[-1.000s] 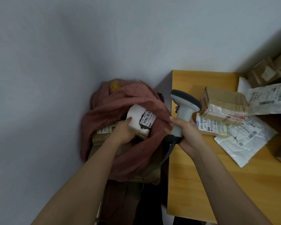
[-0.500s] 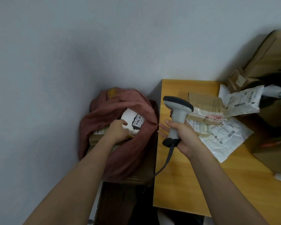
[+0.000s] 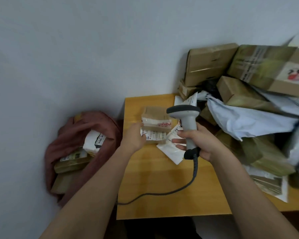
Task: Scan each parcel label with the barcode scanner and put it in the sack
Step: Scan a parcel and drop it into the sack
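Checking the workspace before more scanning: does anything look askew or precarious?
Yes: the parcel heap at the table's right is jumbled, its boxes tilted over crumpled mailers. The scanner cable trails off the table's left edge.

We see a wooden surface (image 3: 162, 190) of yellow-orange tone set against a plain pale grey wall (image 3: 76, 49), with dark floor (image 3: 154, 228) showing just below the surface's near edge

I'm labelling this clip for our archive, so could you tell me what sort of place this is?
Probably a parcel sorting corner: stacked cardboard parcels and mailer bags on a wooden table, a barcode scanner, a red sack.
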`<action>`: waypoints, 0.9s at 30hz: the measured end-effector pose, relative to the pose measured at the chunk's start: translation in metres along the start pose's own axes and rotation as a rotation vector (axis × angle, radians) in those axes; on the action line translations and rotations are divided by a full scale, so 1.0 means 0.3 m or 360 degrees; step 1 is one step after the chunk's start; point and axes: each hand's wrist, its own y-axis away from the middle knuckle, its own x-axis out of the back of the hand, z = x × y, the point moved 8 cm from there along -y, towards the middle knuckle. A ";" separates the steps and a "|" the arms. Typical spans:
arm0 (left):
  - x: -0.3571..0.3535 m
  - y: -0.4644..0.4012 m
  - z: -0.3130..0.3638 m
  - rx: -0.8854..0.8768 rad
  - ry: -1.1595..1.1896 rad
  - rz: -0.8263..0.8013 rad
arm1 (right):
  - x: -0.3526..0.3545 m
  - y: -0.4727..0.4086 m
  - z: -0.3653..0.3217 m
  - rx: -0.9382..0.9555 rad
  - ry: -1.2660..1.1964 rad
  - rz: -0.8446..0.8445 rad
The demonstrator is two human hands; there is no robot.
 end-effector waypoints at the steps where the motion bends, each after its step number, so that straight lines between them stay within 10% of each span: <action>1: -0.027 -0.005 0.026 -0.0015 -0.0047 0.0000 | 0.037 0.009 0.002 -0.0023 0.0073 0.0006; 27: -0.276 -0.147 -0.001 0.0095 -0.0669 0.0118 | 0.187 -0.117 0.117 0.0115 0.0151 0.0052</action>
